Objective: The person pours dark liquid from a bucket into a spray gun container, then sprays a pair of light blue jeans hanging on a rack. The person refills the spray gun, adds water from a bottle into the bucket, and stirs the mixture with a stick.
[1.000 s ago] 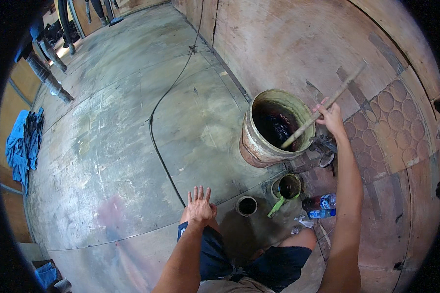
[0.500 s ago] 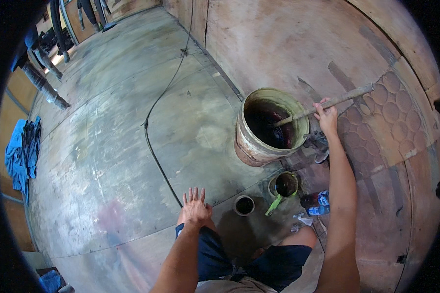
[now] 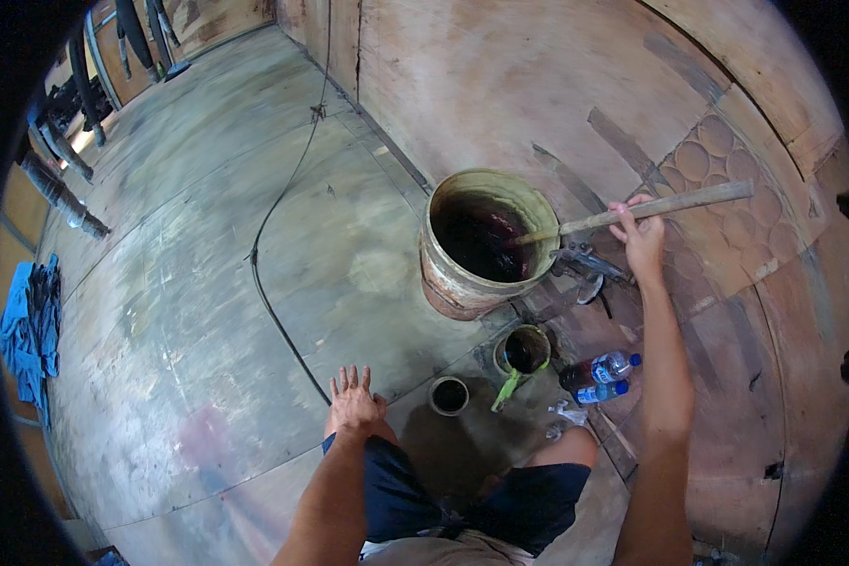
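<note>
My right hand (image 3: 641, 236) is closed around a wooden stick (image 3: 689, 201). The stick's lower end dips into dark liquid (image 3: 476, 243) inside a large, stained bucket (image 3: 453, 291), so its tip is hidden. My left hand (image 3: 354, 406) rests on my left knee with the fingers stretched out, holding nothing. Between my knees and the bucket stands a small cup (image 3: 449, 411) with dark contents. Beside it is a larger pot (image 3: 502, 351), also dark inside, with a green strip or handle (image 3: 506, 389) hanging over its near rim.
Two plastic bottles (image 3: 606, 379) lie right of the pot, near crumpled clear plastic (image 3: 568, 411). Dark tools (image 3: 590, 266) lie beside the bucket. A black cable (image 3: 275, 321) crosses the floor at left. Blue cloth (image 3: 30, 321) hangs at far left; another person's legs (image 3: 64, 193) stand upper left.
The stick has tilted flatter in the bucket, its upper end lower and further out, with my right hand lower too. The whole view has shifted slightly; my left hand stays on the knee.
</note>
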`<state>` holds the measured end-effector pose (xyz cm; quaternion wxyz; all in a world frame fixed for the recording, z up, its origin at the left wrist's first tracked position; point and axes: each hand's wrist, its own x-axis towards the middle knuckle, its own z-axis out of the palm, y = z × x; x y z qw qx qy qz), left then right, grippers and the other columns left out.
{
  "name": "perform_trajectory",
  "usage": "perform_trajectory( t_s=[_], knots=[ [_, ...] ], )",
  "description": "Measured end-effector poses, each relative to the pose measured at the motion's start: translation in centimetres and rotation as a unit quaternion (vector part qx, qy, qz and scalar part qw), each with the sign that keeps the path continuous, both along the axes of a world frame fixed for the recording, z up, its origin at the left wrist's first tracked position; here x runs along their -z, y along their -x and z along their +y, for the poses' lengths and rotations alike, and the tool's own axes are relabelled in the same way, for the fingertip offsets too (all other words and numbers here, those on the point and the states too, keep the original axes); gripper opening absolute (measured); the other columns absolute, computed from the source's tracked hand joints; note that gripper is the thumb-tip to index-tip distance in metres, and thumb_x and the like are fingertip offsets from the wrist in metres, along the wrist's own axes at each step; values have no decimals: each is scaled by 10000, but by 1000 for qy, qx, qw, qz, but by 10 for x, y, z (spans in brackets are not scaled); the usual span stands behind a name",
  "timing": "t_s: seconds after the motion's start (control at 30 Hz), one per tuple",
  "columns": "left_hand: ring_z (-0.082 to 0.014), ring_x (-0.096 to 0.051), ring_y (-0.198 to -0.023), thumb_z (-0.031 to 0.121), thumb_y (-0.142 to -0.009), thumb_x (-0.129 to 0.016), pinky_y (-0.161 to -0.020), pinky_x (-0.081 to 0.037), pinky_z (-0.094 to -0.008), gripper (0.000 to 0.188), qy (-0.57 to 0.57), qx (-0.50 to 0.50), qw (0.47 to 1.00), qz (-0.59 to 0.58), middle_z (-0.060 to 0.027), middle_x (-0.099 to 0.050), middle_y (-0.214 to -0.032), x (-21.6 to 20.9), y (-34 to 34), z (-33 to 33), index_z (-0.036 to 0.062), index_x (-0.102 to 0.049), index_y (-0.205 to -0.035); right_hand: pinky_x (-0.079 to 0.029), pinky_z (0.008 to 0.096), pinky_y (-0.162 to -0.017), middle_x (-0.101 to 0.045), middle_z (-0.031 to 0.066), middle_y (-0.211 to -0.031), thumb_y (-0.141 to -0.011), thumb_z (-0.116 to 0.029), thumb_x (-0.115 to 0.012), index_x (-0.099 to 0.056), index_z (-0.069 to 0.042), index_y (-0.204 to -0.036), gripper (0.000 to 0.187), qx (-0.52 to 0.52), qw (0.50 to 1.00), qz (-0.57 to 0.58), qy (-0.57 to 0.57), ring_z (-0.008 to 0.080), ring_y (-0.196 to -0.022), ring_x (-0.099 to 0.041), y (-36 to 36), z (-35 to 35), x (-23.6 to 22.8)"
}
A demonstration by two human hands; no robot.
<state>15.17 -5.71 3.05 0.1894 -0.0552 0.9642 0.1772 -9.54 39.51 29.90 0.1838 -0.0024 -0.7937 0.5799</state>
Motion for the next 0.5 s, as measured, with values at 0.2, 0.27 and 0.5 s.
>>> perform_trajectory(
  t_s=[0.2, 0.27, 0.5],
  knots=[
    [-408, -233, -1554, 335, -841, -574, -1262, -146, -590, 787, 3, 1, 1000, 8, -212, -348, -1637, 4, 3, 6, 90, -409, -1570, -607, 376, -803, -726, 119, -1131, -1033, -150, -637, -519, -115, -1142, 164, 13, 999, 36, 29, 194, -1054, -694, -31, 7, -73],
    [-409, -238, -1551, 336, -840, -572, -1260, -150, -590, 788, 9, 4, 1000, 13, -213, -356, -1631, 5, 3, 8, 89, -408, -1570, -621, 375, -798, -732, 138, -1117, -1037, -162, -632, -513, -104, -1145, 171, 7, 998, 53, 27, 204, -1030, -709, -43, 2, -85],
    [-405, -256, -1545, 328, -844, -561, -1257, -169, -588, 782, 19, 15, 1000, 12, -217, -382, -1614, 5, 6, 10, 79, -407, -1569, -641, 359, -771, -736, 150, -1111, -1038, -165, -628, -511, -100, -1148, 173, -1, 1000, 31, 6, 222, -1018, -731, -89, 0, -115]
  ],
)
